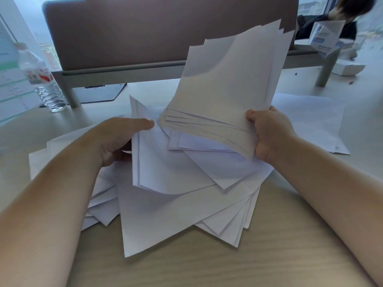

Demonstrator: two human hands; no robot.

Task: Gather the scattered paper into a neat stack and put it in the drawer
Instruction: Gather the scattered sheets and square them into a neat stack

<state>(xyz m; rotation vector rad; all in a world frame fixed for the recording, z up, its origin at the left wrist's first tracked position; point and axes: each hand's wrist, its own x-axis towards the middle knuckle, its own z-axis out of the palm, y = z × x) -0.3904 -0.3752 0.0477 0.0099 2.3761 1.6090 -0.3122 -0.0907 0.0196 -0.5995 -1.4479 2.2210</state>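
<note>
The left hand [116,139] pinches a few loose sheets [165,162] by their left edge; the right hand's [269,133] grip clamps a raised sheaf [228,85]. More paper [176,220] litters the wooden table [207,262] below a grey partition [134,32].

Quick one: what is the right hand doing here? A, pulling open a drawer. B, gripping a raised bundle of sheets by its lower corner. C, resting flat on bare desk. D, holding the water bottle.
B: the right hand pinches the lower corner of the raised bundle of sheets, which stands tilted above the loose paper pile.
</note>
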